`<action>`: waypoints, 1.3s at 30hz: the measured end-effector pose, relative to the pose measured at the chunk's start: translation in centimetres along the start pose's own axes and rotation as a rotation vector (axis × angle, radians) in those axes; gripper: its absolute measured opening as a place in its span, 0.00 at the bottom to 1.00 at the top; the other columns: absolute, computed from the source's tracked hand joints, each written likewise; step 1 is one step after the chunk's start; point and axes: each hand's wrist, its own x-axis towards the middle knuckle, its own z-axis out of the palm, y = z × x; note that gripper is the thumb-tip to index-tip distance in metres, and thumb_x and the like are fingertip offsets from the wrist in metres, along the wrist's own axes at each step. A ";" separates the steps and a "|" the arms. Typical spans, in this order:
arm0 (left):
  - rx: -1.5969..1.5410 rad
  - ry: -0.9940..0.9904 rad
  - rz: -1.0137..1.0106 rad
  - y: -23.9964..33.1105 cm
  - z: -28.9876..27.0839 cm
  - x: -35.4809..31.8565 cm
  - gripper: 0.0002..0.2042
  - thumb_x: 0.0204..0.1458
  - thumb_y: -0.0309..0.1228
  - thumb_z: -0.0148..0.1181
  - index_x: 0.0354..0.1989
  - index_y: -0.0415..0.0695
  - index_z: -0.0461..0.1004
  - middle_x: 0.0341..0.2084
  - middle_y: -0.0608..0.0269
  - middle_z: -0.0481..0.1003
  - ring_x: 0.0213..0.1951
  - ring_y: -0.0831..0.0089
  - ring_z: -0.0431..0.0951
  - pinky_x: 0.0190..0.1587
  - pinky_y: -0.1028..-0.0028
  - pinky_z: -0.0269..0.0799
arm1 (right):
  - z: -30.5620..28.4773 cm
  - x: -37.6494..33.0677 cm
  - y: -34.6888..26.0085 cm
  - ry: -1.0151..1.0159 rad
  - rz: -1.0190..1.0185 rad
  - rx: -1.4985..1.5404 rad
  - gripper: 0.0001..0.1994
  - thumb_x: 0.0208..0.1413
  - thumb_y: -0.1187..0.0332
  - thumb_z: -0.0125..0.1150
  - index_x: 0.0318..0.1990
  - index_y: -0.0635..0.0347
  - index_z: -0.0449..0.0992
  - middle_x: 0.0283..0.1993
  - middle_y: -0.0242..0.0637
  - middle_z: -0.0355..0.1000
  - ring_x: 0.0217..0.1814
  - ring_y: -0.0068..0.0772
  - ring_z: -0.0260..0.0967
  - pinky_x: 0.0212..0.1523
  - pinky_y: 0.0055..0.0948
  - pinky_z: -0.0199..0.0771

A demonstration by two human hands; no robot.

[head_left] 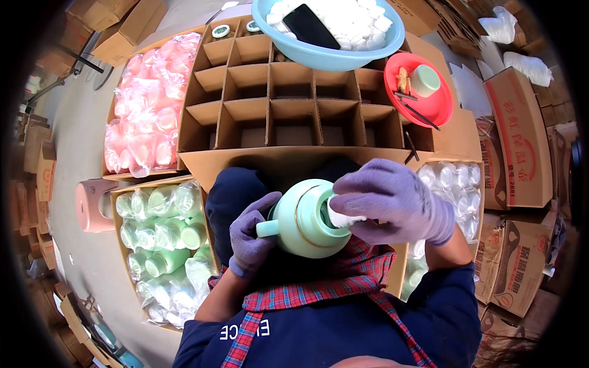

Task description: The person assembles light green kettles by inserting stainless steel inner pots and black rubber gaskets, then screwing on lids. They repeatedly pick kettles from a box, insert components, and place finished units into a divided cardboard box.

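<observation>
Head view: rounded pale-green jug [305, 228] held tilted at the dark-trousered lap [230, 197], handle gripped by left purple-gloved hand [250, 236]; white wad [341, 218] pinched at its mouth by right purple-gloved hand's [396, 201] fingers. Stuffing or wiping judged under way; steady jug support called for next.

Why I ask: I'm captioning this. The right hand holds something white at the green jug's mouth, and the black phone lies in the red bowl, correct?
Not quite: the head view shows the phone in the light-blue basin, not the red bowl. The right hand and green jug are as stated.
</observation>
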 end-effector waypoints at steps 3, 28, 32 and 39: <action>0.052 -0.018 0.007 0.2 0.3 0.0 0.09 0.40 0.24 0.67 0.20 0.39 0.70 0.57 0.37 0.74 0.55 0.57 0.78 0.59 0.65 0.69 | 0.3 -0.8 -0.1 0.001 0.009 0.034 0.23 0.45 0.68 0.72 0.51 0.54 0.77 0.52 0.37 0.74 0.46 0.45 0.71 0.49 0.41 0.73; -0.027 -0.002 -0.051 -0.6 -0.9 -0.3 0.07 0.46 0.23 0.61 0.34 0.34 0.78 0.58 0.47 0.75 0.55 0.68 0.76 0.58 0.70 0.70 | -8.0 -7.5 21.6 0.797 0.706 -0.586 0.43 0.39 0.63 0.73 0.68 0.55 0.65 0.68 0.54 0.61 0.69 0.55 0.62 0.68 0.43 0.64; -0.073 -0.048 -0.049 -0.4 -0.8 -0.4 0.07 0.47 0.22 0.60 0.35 0.33 0.76 0.59 0.46 0.74 0.56 0.67 0.75 0.59 0.69 0.69 | -2.0 -2.9 3.8 0.260 0.011 0.080 0.40 0.39 0.63 0.78 0.64 0.58 0.69 0.65 0.53 0.64 0.70 0.58 0.60 0.68 0.47 0.63; 0.232 -0.269 0.244 3.0 1.6 -1.5 0.09 0.49 0.27 0.66 0.34 0.36 0.74 0.64 0.40 0.66 0.63 0.52 0.69 0.64 0.62 0.64 | 3.3 -2.0 -3.7 0.206 0.530 -0.156 0.38 0.47 0.45 0.73 0.61 0.58 0.70 0.52 0.57 0.69 0.54 0.61 0.71 0.54 0.47 0.73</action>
